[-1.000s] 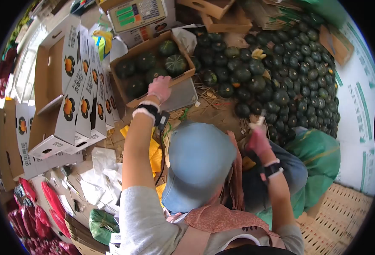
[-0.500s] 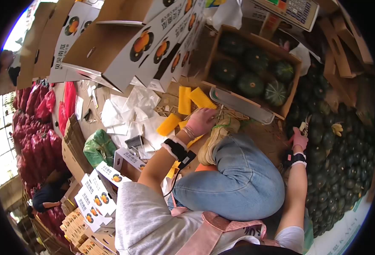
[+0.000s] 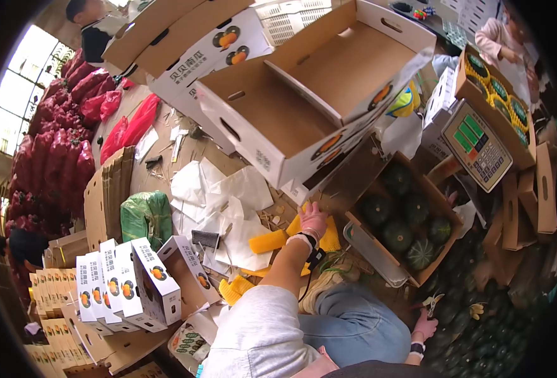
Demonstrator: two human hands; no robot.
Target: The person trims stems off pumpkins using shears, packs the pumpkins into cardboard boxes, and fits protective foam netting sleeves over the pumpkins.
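My left hand (image 3: 313,220) reaches forward among yellow mesh sleeves (image 3: 269,242), its fingers apart and lying over the end of one beside the tall carton. Low on the right, my right hand (image 3: 424,326) is closed around small metal shears (image 3: 432,305), close to the heap of dark green pumpkins (image 3: 486,334). An open cardboard box (image 3: 455,236) holding several green pumpkins stands between and ahead of my hands. A bundle of pale strands (image 3: 322,286) lies by my knee.
Nested white cartons (image 3: 272,151) rise directly ahead. A digital scale (image 3: 478,146) and a box of sleeved pumpkins (image 3: 502,94) are at right. White sheets (image 3: 228,214), a green bag (image 3: 147,217) and small cartons (image 3: 130,286) lie left. Other people (image 3: 502,47) are farther back.
The view has swung up and to the right, showing more of the cartons and scale. My left hand has moved forward over the yellow sleeves. My right hand keeps the shears near the heap.
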